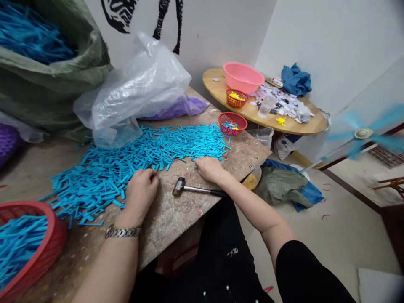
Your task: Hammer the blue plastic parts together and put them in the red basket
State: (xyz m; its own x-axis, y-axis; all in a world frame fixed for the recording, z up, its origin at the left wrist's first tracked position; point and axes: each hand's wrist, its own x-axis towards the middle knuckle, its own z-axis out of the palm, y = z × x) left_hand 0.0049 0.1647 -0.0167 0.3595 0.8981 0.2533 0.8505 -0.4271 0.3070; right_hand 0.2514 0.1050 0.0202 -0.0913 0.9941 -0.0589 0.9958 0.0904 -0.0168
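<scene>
Many thin blue plastic pieces (176,143) lie spread in a long heap on the worn tabletop (170,219). My left hand (142,191), with a metal watch at its wrist, rests at the near edge of the heap, its fingers curled; whatever they hold, if anything, is hidden. My right hand (210,169) is at the heap's right front edge, fingers bent together, with a small blue bit at the fingertips. Between the hands and nearer to me lies a hammer (195,189), its handle end passing under my right forearm.
A red basket of blue pieces (57,235) stands at the left. Behind are a large green sack (59,84), a clear plastic bag (139,88) and a small red basket (232,123). A round table (211,80) holds a pink basin (243,78). A fan (362,133) spins at the right.
</scene>
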